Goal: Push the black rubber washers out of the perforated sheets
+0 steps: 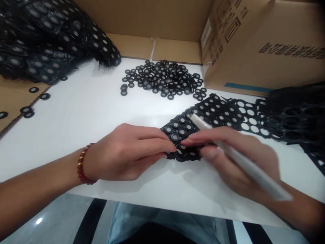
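Observation:
A black rubber sheet (181,125) studded with round rings lies slantwise on the white table; pale discs show in the ring centres. My left hand (129,150), with a red bead bracelet (85,164) on its wrist, pinches the sheet's near left edge. My right hand (236,159) is closed around a whitish pen-like stick (243,162), its tip over the sheet and its rear end slanting towards me. The right thumb and index finger also touch the sheet's near end, where the fingertips hide some rings.
Loose black rings (165,78) are heaped behind the sheet. Punched-out black webbing (286,115) trails off to the right. A large bundle of ringed sheets (50,37) fills the back left, near flat cardboard (17,98). A printed carton (264,51) stands at the back right.

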A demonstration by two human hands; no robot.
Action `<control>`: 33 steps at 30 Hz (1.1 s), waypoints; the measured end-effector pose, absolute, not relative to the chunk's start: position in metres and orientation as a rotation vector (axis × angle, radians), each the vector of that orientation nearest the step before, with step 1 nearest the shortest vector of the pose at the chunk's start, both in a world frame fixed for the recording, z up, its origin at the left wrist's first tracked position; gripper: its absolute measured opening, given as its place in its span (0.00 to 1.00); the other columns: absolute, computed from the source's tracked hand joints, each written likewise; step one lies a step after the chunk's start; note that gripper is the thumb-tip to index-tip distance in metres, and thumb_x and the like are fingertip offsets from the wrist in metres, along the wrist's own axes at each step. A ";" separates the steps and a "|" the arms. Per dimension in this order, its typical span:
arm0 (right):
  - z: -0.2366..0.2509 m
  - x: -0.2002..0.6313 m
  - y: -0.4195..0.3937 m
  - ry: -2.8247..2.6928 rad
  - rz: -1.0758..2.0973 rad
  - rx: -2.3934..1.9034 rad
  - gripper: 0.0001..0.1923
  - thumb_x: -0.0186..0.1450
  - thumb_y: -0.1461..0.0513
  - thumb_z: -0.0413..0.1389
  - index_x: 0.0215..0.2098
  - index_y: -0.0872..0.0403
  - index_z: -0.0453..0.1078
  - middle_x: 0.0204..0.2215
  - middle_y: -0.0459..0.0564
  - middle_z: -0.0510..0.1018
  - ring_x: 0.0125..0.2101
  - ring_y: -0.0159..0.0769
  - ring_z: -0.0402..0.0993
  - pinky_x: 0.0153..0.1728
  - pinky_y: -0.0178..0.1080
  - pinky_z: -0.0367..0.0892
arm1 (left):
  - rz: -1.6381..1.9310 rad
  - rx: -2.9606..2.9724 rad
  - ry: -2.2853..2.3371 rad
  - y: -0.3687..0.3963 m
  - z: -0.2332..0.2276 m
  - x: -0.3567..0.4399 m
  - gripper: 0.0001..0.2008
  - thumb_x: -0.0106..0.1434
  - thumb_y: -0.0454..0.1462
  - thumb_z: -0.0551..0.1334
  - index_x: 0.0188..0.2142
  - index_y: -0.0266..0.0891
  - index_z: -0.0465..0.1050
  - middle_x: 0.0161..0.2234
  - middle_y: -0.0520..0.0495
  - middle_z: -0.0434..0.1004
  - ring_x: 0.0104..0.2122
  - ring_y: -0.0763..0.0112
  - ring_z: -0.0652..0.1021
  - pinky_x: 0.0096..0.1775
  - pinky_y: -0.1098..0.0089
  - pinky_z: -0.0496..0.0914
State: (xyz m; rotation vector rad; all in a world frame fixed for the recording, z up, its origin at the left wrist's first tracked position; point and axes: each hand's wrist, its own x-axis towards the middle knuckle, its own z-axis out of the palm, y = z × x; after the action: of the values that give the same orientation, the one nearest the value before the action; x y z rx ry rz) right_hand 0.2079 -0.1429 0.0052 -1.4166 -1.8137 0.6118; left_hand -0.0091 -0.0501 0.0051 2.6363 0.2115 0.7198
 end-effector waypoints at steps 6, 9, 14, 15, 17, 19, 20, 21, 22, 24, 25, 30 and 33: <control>-0.005 0.203 -0.143 -2.074 0.445 -1.330 0.09 0.63 0.63 0.54 0.42 0.47 0.71 0.36 0.45 0.81 0.34 0.36 0.78 0.36 0.38 0.74 | 0.765 2.768 0.271 -0.055 0.002 -0.007 0.07 0.61 0.31 0.59 0.39 0.41 0.70 0.34 0.50 0.82 0.29 0.72 0.81 0.31 0.76 0.75; -0.005 0.200 -0.143 -2.072 0.390 -1.370 0.09 0.64 0.63 0.52 0.39 0.46 0.72 0.35 0.44 0.81 0.32 0.36 0.78 0.35 0.39 0.74 | 0.792 2.823 0.296 -0.057 0.000 -0.006 0.05 0.61 0.32 0.58 0.37 0.41 0.69 0.33 0.50 0.82 0.27 0.71 0.80 0.26 0.74 0.74; -0.003 0.198 -0.139 -2.000 0.391 -1.470 0.06 0.64 0.64 0.52 0.36 0.50 0.71 0.30 0.45 0.80 0.27 0.32 0.76 0.30 0.34 0.72 | 0.895 2.716 0.315 -0.053 0.007 -0.007 0.06 0.59 0.29 0.60 0.32 0.41 0.70 0.39 0.48 0.80 0.34 0.72 0.80 0.35 0.75 0.75; -0.003 0.198 -0.138 -1.975 0.400 -1.493 0.06 0.64 0.64 0.52 0.35 0.51 0.71 0.28 0.44 0.79 0.25 0.31 0.76 0.29 0.33 0.71 | 0.916 2.633 0.343 -0.051 0.009 -0.008 0.06 0.58 0.29 0.60 0.31 0.41 0.70 0.38 0.48 0.80 0.34 0.71 0.79 0.36 0.74 0.75; -0.002 0.197 -0.137 -1.930 0.393 -1.510 0.04 0.63 0.64 0.53 0.34 0.52 0.70 0.25 0.43 0.78 0.22 0.28 0.73 0.26 0.31 0.69 | 0.953 2.412 0.395 -0.047 0.011 -0.008 0.05 0.57 0.30 0.62 0.31 0.41 0.71 0.35 0.47 0.78 0.34 0.70 0.78 0.36 0.71 0.75; -0.001 0.197 -0.137 -1.911 0.378 -1.523 0.04 0.63 0.64 0.54 0.34 0.52 0.70 0.23 0.42 0.76 0.20 0.27 0.72 0.24 0.30 0.68 | 0.970 2.189 0.412 -0.044 0.011 -0.007 0.04 0.55 0.31 0.65 0.31 0.39 0.71 0.32 0.46 0.77 0.32 0.69 0.77 0.35 0.69 0.74; -0.001 0.197 -0.137 -1.902 0.366 -1.536 0.03 0.63 0.64 0.54 0.34 0.52 0.70 0.23 0.42 0.76 0.20 0.27 0.71 0.24 0.30 0.68 | 0.924 2.094 0.463 -0.043 0.010 -0.006 0.04 0.55 0.32 0.65 0.31 0.38 0.71 0.31 0.47 0.76 0.31 0.69 0.77 0.35 0.68 0.74; -0.001 0.198 -0.138 -1.897 0.358 -1.557 0.03 0.63 0.63 0.54 0.34 0.51 0.70 0.23 0.42 0.76 0.20 0.28 0.72 0.25 0.31 0.68 | 0.888 2.014 0.479 -0.042 0.009 -0.005 0.04 0.55 0.33 0.65 0.30 0.37 0.70 0.30 0.47 0.76 0.30 0.70 0.77 0.34 0.69 0.74; -0.001 0.199 -0.138 -1.875 0.337 -1.579 0.03 0.63 0.62 0.54 0.34 0.51 0.70 0.22 0.43 0.76 0.20 0.29 0.72 0.25 0.31 0.69 | 0.860 1.931 0.515 -0.040 0.008 -0.005 0.05 0.56 0.35 0.65 0.29 0.37 0.69 0.30 0.47 0.76 0.30 0.70 0.77 0.33 0.69 0.74; -0.005 0.202 -0.137 -1.851 0.306 -1.589 0.03 0.62 0.60 0.54 0.31 0.51 0.69 0.23 0.43 0.77 0.20 0.31 0.74 0.24 0.30 0.69 | 0.938 1.739 0.591 -0.033 0.008 -0.005 0.07 0.59 0.37 0.63 0.30 0.38 0.65 0.27 0.50 0.75 0.27 0.72 0.77 0.33 0.68 0.74; -0.009 0.204 -0.137 -1.869 0.309 -1.588 0.04 0.62 0.59 0.54 0.31 0.50 0.69 0.23 0.42 0.78 0.20 0.31 0.74 0.21 0.30 0.68 | 1.012 1.677 0.634 -0.027 0.008 -0.006 0.07 0.60 0.39 0.61 0.31 0.39 0.64 0.27 0.51 0.74 0.27 0.72 0.77 0.34 0.66 0.74; -0.024 0.211 -0.132 -1.888 0.235 -1.488 0.08 0.62 0.55 0.54 0.33 0.50 0.69 0.25 0.43 0.79 0.21 0.34 0.77 0.20 0.31 0.70 | 1.373 2.040 1.242 0.016 0.017 -0.034 0.07 0.57 0.40 0.60 0.30 0.40 0.63 0.27 0.51 0.73 0.25 0.73 0.74 0.31 0.68 0.70; -0.020 0.210 -0.133 -1.931 0.246 -1.477 0.06 0.62 0.57 0.55 0.34 0.50 0.69 0.26 0.43 0.80 0.23 0.35 0.78 0.20 0.30 0.71 | 1.291 2.243 1.846 0.043 0.030 -0.072 0.05 0.56 0.38 0.57 0.32 0.40 0.66 0.29 0.50 0.74 0.33 0.67 0.76 0.37 0.63 0.68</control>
State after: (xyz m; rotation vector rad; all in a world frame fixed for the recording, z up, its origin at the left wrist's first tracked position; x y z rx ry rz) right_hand 0.2102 -0.1333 -0.0201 -1.4771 -1.9309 0.2465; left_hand -0.0719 0.0429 0.0302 2.2425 1.8460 1.2909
